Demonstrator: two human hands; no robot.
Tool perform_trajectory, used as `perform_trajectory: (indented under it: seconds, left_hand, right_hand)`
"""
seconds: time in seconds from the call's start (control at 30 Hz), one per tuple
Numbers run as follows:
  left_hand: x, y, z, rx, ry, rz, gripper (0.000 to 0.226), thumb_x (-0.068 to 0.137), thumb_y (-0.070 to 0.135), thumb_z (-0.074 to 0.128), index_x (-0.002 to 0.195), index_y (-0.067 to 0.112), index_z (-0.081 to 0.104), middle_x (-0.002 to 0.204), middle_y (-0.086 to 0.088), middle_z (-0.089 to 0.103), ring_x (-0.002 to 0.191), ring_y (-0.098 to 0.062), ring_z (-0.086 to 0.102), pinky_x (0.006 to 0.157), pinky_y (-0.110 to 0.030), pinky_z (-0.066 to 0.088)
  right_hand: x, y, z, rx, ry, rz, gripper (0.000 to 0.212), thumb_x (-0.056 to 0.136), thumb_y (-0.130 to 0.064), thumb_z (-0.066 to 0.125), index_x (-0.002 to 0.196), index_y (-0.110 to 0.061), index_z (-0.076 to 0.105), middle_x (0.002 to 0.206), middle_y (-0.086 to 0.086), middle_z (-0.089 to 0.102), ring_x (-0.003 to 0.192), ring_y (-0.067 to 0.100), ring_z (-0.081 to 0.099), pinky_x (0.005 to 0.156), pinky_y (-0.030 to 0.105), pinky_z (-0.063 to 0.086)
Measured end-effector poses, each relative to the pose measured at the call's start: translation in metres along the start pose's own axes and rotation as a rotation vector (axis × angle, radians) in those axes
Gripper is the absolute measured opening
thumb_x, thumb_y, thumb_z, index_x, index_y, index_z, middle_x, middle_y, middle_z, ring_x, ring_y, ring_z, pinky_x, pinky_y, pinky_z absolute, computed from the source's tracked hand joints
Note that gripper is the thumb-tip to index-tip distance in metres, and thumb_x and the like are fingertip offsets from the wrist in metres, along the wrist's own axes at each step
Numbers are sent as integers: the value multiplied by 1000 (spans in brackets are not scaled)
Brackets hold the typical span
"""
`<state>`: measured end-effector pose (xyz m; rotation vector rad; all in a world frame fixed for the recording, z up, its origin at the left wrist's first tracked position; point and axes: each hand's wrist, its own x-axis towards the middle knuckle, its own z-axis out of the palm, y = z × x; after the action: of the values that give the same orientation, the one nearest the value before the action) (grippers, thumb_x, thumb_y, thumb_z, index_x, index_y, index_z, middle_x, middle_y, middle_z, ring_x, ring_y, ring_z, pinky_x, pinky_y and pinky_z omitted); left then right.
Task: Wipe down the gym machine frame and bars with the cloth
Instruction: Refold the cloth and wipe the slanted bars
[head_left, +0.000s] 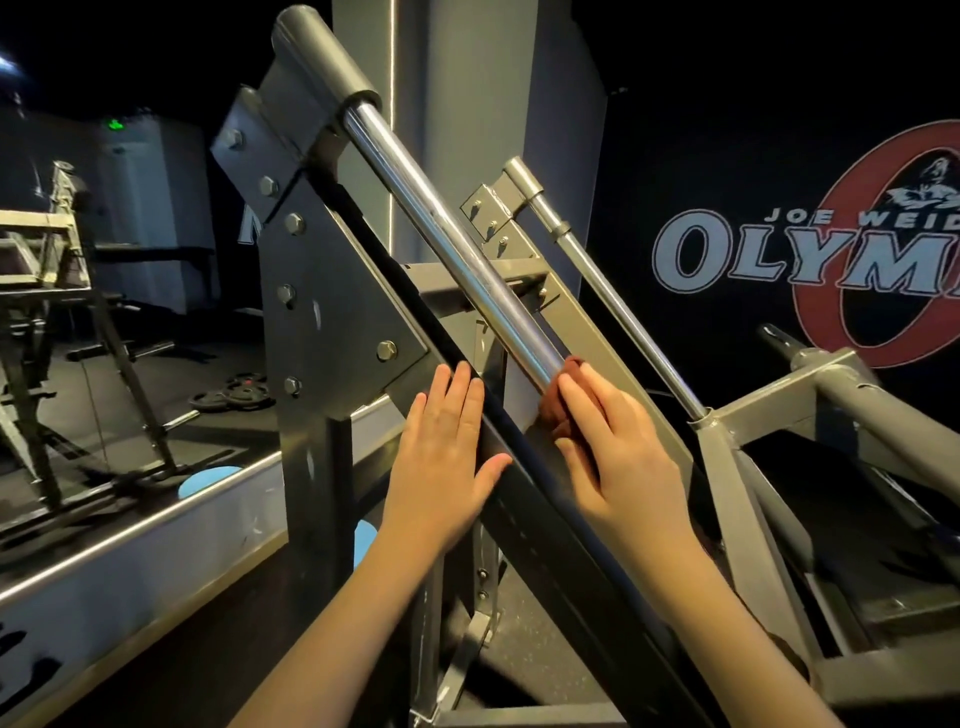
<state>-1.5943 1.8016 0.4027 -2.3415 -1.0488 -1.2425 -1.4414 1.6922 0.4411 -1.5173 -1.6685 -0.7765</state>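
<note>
A grey steel machine frame (332, 291) rises in front of me, with a slanted dark rail running down to the right. A shiny chrome bar (452, 234) slopes along it from a grey sleeve at the top. My right hand (618, 447) grips a dark red cloth (558, 410) wrapped round the lower part of that bar. My left hand (447, 457) lies flat with straight fingers against the slanted rail and holds nothing. A second, thinner chrome bar (623, 312) runs parallel further right.
A grey carriage frame (810, 395) sits at the right. A horizontal steel beam (130, 540) crosses the lower left. Weight plates (234, 395) lie on the dark floor behind, near another rack (47, 270). A black wall carries a logo (810, 260).
</note>
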Motion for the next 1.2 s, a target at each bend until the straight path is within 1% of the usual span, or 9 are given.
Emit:
perform_trajectory:
  seconds: [0.13,0.23,0.47,0.67,0.77,0.93,1.03,1.1,1.2]
  left_hand:
    - [-1,-1,-1,-33,-39,-1,83,91,47,52,150,16,2,160,-2,2,149,-20,-1,118,-43,4]
    - [-1,-1,-4,-42,-64,2,78,92,55,41,154,17,12,162,-4,7,150,-20,-1,119,-39,2]
    - [0,0,-4,1,-21,14,83,91,47,52,150,16,2,158,-4,7,148,-24,9,115,-46,6]
    - [1,1,-6,-18,-61,1,85,90,46,59,150,15,6,160,-3,4,148,-21,1,117,-42,4]
    - [2,2,-10,-43,-66,-17,79,91,51,48,153,14,18,161,-7,16,148,-23,7,117,-42,6]
    - [4,-2,-21,11,-21,35,62,91,44,44,145,13,36,151,-8,41,142,-26,31,113,-48,13]
    - [12,-12,-39,-153,59,59,56,93,40,37,142,13,45,148,-5,45,139,-20,34,115,-43,22]
    - [28,-24,-52,-162,155,28,55,94,37,38,142,12,45,151,-6,41,141,-18,28,116,-42,20]
    - [66,-46,-63,-83,159,-141,64,98,36,42,154,12,21,163,-5,12,150,-17,3,121,-38,0]
  right_hand:
    - [51,-19,9,85,52,-6,54,93,-38,41,141,-14,46,140,9,51,123,29,52,91,34,49]
    - [95,-43,17,99,58,-9,51,94,-29,56,142,-16,46,145,9,46,127,32,46,93,41,48]
    - [19,-4,11,8,105,-25,50,87,-38,52,135,-21,50,133,11,54,118,30,46,83,31,42]
    - [64,-25,21,102,89,-26,51,90,-29,58,139,-18,49,140,14,47,125,37,44,91,47,50]
    - [93,-40,23,156,53,-15,51,92,-27,60,141,-18,48,146,11,43,131,36,40,99,48,45]
    - [56,-22,21,110,81,-28,52,92,-39,43,141,-23,43,143,8,45,126,32,45,92,41,49]
    - [65,-25,23,80,83,-9,55,91,-44,37,141,-22,44,141,9,47,120,32,48,90,46,51]
    - [90,-37,23,87,123,-24,52,93,-42,43,140,-18,47,137,10,51,118,32,51,96,52,47]
    - [121,-53,24,123,110,-8,50,95,-32,56,142,-17,45,138,10,50,120,31,49,99,46,46]
